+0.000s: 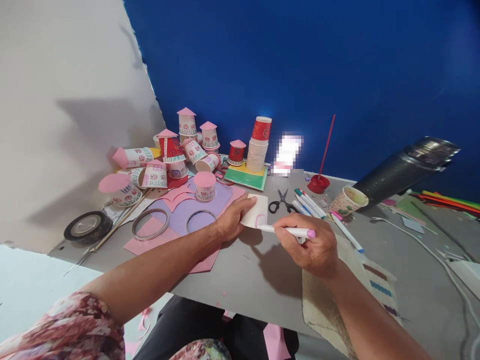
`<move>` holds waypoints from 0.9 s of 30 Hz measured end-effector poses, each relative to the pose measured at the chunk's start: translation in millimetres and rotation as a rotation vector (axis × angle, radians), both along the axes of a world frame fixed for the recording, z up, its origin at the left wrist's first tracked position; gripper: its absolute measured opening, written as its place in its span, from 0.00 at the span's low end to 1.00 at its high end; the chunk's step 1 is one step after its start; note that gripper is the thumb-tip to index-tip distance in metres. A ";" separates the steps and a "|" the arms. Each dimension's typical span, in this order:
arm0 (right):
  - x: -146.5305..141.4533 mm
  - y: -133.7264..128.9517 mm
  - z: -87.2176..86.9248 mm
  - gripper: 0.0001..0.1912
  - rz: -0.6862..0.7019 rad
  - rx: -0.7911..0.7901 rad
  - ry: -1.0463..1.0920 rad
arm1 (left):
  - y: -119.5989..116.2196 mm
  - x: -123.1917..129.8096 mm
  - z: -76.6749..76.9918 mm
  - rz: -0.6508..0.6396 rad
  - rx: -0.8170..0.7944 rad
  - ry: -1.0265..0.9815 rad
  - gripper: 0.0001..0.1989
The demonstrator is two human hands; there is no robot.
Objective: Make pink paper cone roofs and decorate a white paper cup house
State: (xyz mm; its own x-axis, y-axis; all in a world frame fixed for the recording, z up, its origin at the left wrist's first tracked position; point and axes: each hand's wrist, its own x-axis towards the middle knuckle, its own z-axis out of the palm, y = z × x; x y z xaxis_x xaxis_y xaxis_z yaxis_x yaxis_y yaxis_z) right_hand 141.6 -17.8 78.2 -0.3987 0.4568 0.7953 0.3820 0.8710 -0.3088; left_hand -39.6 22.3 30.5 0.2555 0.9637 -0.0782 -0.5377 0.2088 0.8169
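Note:
My left hand (232,218) grips a white paper cup (254,210) lying on its side above the grey table, thumb along its upper edge. A pink rounded outline shows on the cup's wall. In my right hand (311,242) is a white marker (296,231) with a pink end, its tip touching the cup near the outline. The marker lies nearly level, pinched between thumb and fingers. Just behind the hands lie black-handled scissors (281,201) and several markers (309,204).
Decorated cups with pink paper roofs (155,174) crowd the back left. A cup stack (258,150) stands behind my left hand. Tape rings (150,224), pink and purple paper lie left. A black flask (401,172), a patterned cup (348,200) and a white cable (423,245) are right.

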 end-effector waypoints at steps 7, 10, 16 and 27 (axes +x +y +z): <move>0.7 0.5 -0.6 0.05 -0.032 0.011 0.008 | 0.6 -1.1 -1.3 -0.020 0.008 -0.025 0.14; 0.9 -0.4 -0.1 0.06 -0.042 0.003 0.018 | 0.5 -0.9 -1.1 -0.023 0.010 -0.031 0.13; 1.1 -0.3 0.9 0.05 -0.031 0.018 -0.017 | -0.2 -0.6 -0.4 -0.017 -0.003 -0.030 0.15; 1.4 0.4 1.8 0.03 -0.109 0.063 -0.001 | -2.7 0.6 0.2 -0.021 -0.006 -0.022 0.17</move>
